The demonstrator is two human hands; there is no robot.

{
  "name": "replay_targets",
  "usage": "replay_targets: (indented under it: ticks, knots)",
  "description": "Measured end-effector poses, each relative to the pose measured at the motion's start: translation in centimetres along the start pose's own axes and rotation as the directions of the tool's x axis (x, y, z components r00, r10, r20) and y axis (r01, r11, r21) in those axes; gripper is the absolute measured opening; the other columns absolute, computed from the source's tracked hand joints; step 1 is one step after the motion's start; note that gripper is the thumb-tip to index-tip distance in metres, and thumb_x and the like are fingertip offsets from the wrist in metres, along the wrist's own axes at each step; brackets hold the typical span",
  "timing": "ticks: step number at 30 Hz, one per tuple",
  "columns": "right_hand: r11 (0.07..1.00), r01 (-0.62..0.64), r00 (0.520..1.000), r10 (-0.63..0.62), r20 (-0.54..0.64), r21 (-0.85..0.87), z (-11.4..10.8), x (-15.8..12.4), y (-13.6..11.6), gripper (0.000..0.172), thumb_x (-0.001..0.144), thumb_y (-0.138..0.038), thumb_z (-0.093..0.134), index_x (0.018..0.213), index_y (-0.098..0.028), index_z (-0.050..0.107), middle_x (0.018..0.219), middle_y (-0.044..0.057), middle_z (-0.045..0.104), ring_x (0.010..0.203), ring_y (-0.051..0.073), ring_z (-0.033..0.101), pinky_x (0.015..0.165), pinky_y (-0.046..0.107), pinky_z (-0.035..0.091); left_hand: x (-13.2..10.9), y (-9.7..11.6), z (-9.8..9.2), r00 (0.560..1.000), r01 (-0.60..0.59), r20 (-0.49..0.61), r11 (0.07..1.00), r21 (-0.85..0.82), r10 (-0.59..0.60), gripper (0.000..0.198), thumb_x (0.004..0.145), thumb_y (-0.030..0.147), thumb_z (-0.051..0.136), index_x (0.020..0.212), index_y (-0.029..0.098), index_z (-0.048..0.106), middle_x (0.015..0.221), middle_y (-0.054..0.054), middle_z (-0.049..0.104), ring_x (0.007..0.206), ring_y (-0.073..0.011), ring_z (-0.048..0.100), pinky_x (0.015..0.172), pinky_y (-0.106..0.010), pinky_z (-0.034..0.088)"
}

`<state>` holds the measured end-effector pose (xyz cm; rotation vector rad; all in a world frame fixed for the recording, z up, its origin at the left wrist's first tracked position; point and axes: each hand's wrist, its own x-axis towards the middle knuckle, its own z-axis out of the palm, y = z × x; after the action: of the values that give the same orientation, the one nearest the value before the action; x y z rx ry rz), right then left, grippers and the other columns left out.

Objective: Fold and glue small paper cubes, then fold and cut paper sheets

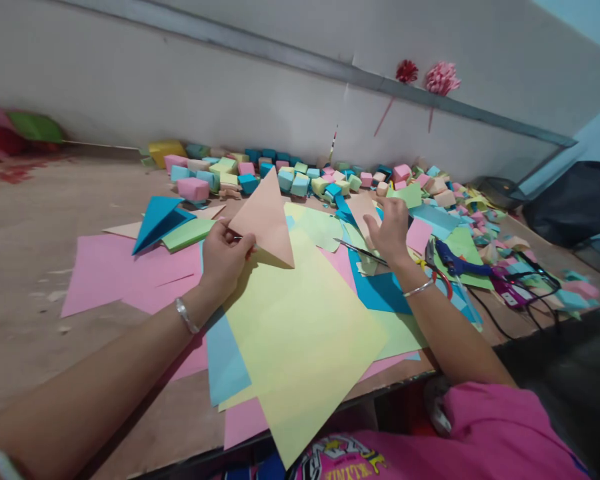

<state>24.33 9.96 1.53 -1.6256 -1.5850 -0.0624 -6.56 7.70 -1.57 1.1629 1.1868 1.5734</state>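
Note:
My left hand (225,257) pinches a folded peach paper triangle (266,223) by its left edge, holding it up over a large pale yellow sheet (305,327). To the right, my right hand (393,230) is over a smaller peach paper piece (364,212), thumb and fingers apart. Whether its fingertips touch that piece is unclear. A pointed metal blade (357,250) lies just below this hand, partly hidden by the wrist. Folded blue paper (157,221) and folded green paper (190,233) lie left of my left hand, on pink sheets (110,267).
Many small paper boxes (245,181) line the wall. At the right are a blue glue gun (463,263), a red-orange handle (443,283), black cables (495,320) and paper scraps. Two paper flowers (443,79) hang above. The table's front edge runs near my body.

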Motion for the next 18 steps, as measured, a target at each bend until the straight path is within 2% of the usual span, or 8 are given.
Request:
replay_targets:
  ticks: [1, 3, 6, 9, 11, 15, 18]
  knots:
    - [0.997, 0.048, 0.998, -0.051, 0.045, 0.055, 0.2, -0.6, -0.6, 0.040, 0.081, -0.028, 0.062, 0.118, -0.015, 0.061, 0.121, 0.018, 0.057, 0.114, 0.030, 0.052, 0.095, 0.047, 0.045, -0.2, 0.1, 0.0, 0.999, -0.029, 0.026, 1.000, 0.011, 0.029, 0.027, 0.069, 0.017, 0.073, 0.092, 0.021, 0.059, 0.067, 0.005, 0.057, 0.051, -0.0083, 0.055, 0.042, -0.018, 0.042]
    - [0.963, 0.054, 0.967, -0.116, 0.228, 0.263, 0.8, -2.3, -2.3, 0.043, 0.084, -0.034, 0.061, 0.124, -0.017, 0.057, 0.118, 0.015, 0.059, 0.104, 0.026, 0.058, 0.086, 0.042, 0.052, -0.6, 0.5, 0.2, 0.993, -0.091, 0.081, 0.995, 0.036, 0.088, 0.029, 0.072, 0.018, 0.072, 0.097, 0.022, 0.058, 0.067, 0.005, 0.058, 0.052, -0.0087, 0.055, 0.043, -0.019, 0.042]
    - [0.880, -0.034, 0.886, -0.192, 0.421, 0.473, 1.8, -5.1, -4.9, 0.070, 0.080, -0.042, 0.068, 0.142, -0.021, 0.042, 0.127, 0.015, 0.054, 0.102, 0.023, 0.059, 0.080, 0.039, 0.056, -1.4, 0.9, 0.6, 0.982, -0.130, 0.141, 0.990, 0.046, 0.123, 0.030, 0.074, 0.021, 0.073, 0.099, 0.021, 0.056, 0.067, 0.005, 0.058, 0.052, -0.0096, 0.056, 0.043, -0.020, 0.043]
    - [0.858, -0.015, 0.819, -0.284, 0.498, 0.513, 2.4, -7.3, -6.6, 0.100, 0.071, -0.043, 0.079, 0.153, -0.022, 0.026, 0.138, 0.018, 0.047, 0.110, 0.026, 0.057, 0.086, 0.043, 0.057, -2.3, 1.2, 1.1, 0.965, -0.122, 0.233, 0.992, 0.011, 0.116, 0.036, 0.075, 0.024, 0.073, 0.104, 0.022, 0.053, 0.069, 0.005, 0.059, 0.053, -0.0114, 0.059, 0.042, -0.020, 0.045]
    - [0.858, 0.004, 0.791, -0.317, 0.524, 0.514, 2.8, -8.4, -7.1, 0.110, 0.067, -0.040, 0.082, 0.155, -0.021, 0.020, 0.141, 0.019, 0.044, 0.114, 0.029, 0.055, 0.089, 0.046, 0.056, -2.6, 1.3, 1.3, 0.944, -0.113, 0.313, 0.994, 0.006, 0.105, 0.040, 0.076, 0.026, 0.074, 0.109, 0.022, 0.051, 0.070, 0.005, 0.060, 0.055, -0.0126, 0.061, 0.043, -0.021, 0.047]
    - [0.828, -0.087, 0.785, -0.286, 0.549, 0.554, 3.4, -9.5, -7.6, 0.102, 0.069, -0.032, 0.079, 0.154, -0.023, 0.023, 0.139, 0.018, 0.045, 0.117, 0.029, 0.055, 0.091, 0.046, 0.056, -2.7, 0.8, 1.2, 0.903, -0.093, 0.428, 0.992, 0.084, 0.048, 0.051, 0.072, 0.030, 0.078, 0.113, 0.023, 0.048, 0.082, 0.001, 0.063, 0.070, -0.0166, 0.066, 0.049, -0.023, 0.052]
    - [0.752, -0.232, 0.780, -0.235, 0.580, 0.617, 3.6, -9.6, -7.7, 0.092, 0.070, -0.028, 0.076, 0.150, -0.023, 0.031, 0.137, 0.016, 0.045, 0.116, 0.027, 0.056, 0.089, 0.042, 0.058, -2.4, 0.1, 1.1, 0.887, -0.088, 0.462, 0.984, 0.152, 0.008, 0.061, 0.067, 0.032, 0.082, 0.117, 0.024, 0.046, 0.092, -0.001, 0.062, 0.079, -0.0185, 0.066, 0.054, -0.026, 0.055]
